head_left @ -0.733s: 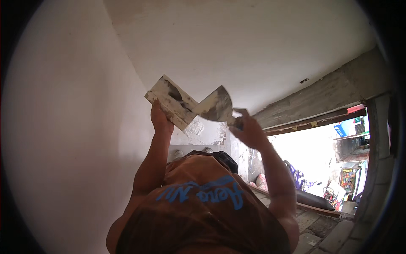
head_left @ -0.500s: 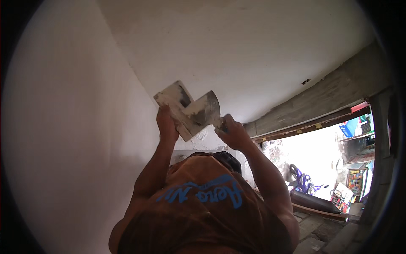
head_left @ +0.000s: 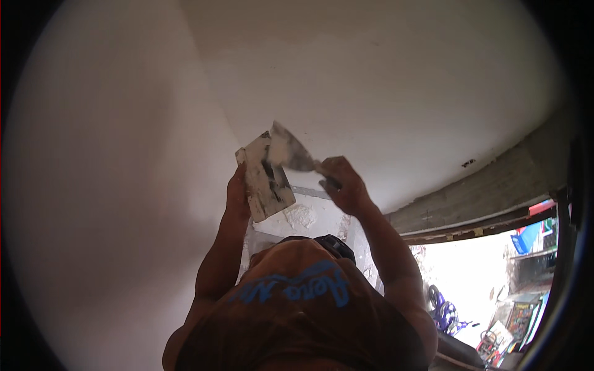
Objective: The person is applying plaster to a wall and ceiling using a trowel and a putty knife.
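Observation:
My left hand (head_left: 237,193) is closed on the edge of a flat rectangular plastering trowel (head_left: 279,193), its face streaked with pale filler and dark patches. In my right hand (head_left: 348,188) is the handle of a wide putty knife (head_left: 288,149). The knife's flared blade, smeared with filler, is tilted up over the upper right part of the trowel's face. Whether the two blades touch, I cannot tell. How my left fingers wrap the trowel's back is hidden.
Pale plastered walls (head_left: 124,185) meet in a corner ahead. A heap of white filler (head_left: 301,216) lies below the trowel. At the right, past a rough grey concrete band (head_left: 476,198), a bright opening shows a purple bicycle (head_left: 447,312) and a blue item (head_left: 526,238).
The putty knife has swung up and left, its blade now pointing left over the trowel's upper part. The trowel has turned more upright. My view has shifted slightly.

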Available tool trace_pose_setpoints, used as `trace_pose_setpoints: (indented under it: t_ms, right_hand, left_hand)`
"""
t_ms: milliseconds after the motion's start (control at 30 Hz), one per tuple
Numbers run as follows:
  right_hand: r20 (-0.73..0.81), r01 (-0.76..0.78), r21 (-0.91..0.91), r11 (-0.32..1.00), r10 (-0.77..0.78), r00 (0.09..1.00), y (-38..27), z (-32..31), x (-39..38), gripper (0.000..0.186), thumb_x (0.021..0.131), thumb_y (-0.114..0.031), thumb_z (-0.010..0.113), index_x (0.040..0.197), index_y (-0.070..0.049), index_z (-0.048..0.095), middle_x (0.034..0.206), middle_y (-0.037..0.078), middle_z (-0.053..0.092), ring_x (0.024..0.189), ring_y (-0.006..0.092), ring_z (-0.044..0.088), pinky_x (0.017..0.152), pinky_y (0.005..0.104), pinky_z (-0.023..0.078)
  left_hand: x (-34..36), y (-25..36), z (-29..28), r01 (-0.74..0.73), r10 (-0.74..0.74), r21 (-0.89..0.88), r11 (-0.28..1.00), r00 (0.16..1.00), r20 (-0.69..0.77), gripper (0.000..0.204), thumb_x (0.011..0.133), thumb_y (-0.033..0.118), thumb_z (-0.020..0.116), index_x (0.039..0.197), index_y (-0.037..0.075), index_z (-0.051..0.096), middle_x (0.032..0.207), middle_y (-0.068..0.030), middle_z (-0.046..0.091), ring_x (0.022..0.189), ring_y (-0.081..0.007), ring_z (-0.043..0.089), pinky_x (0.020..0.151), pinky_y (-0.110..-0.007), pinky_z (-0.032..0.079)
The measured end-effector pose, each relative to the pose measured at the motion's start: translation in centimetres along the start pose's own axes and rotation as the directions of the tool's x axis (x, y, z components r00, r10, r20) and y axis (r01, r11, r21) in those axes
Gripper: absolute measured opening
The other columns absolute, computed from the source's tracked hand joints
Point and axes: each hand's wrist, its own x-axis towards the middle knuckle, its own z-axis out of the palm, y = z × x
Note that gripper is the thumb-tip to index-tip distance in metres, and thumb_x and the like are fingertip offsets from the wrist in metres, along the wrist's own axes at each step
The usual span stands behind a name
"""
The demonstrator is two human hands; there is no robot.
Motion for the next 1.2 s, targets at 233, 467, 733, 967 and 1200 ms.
trace_pose_setpoints:
  t_ms: [233,467,733,967,1200]
  right_hand:
    - [0.329,-0.212,-0.070,0.975,0.223,0.917,7.0,1.7,-3.1,0.042,0.086,-0.013,0.066,0.128,-0.016,0.060,0.109,0.013,0.062,0.102,0.0321,0.063,0.086,0.0408,0.054]
    - [-0.092,-0.559,-0.055,0.827,0.553,0.828,18.2,1.8,-15.6,0.052,0.080,-0.002,0.063,0.131,-0.008,0.056,0.125,0.018,0.061,0.115,0.0363,0.058,0.101,0.0428,0.047]
    - [-0.184,-0.927,-0.186,0.327,0.915,0.360,20.9,3.9,-41.5,0.050,0.073,0.000,0.056,0.124,-0.004,0.058,0.117,0.022,0.066,0.109,0.0370,0.064,0.090,0.0444,0.052]
    - [-0.129,-0.994,0.098,0.048,0.991,0.036,17.1,3.8,-47.5,0.055,0.072,0.004,0.054,0.126,-0.001,0.054,0.127,0.018,0.060,0.121,0.0312,0.057,0.101,0.0371,0.046]
    - [-0.368,-0.960,0.080,0.268,0.903,0.221,26.8,5.0,-54.7,0.054,0.073,0.005,0.060,0.125,-0.007,0.055,0.082,0.014,0.058,0.044,0.0196,0.053,0.032,0.0329,0.037]
  left_hand:
    - [-1.5,3.3,1.6,-0.181,0.187,0.089,0.979,0.980,-0.065,0.045,0.101,0.034,0.048,0.132,0.002,0.052,0.118,-0.0132,0.062,0.104,-0.0254,0.064,0.091,-0.040,0.053]
    - [4.6,19.0,10.4,-0.762,0.847,0.481,0.433,0.526,0.072,0.040,0.091,0.012,0.060,0.129,0.000,0.053,0.113,-0.0092,0.062,0.098,-0.0208,0.062,0.086,-0.034,0.051]
    - [13.6,29.0,16.1,-0.554,0.936,0.781,-0.289,0.009,0.353,0.038,0.094,0.017,0.059,0.123,-0.006,0.051,0.111,-0.0230,0.063,0.101,-0.0345,0.063,0.089,-0.041,0.047]
    - [15.1,30.6,15.5,-0.351,0.920,0.856,-0.380,-0.046,0.389,0.032,0.095,0.021,0.058,0.111,-0.006,0.051,0.102,-0.0275,0.064,0.096,-0.0455,0.063,0.084,-0.048,0.048]
    - [18.7,29.6,16.4,-0.375,0.942,0.868,-0.326,-0.052,0.331,0.028,0.093,0.020,0.059,0.104,-0.005,0.053,0.096,-0.0266,0.065,0.092,-0.0452,0.064,0.081,-0.049,0.048]
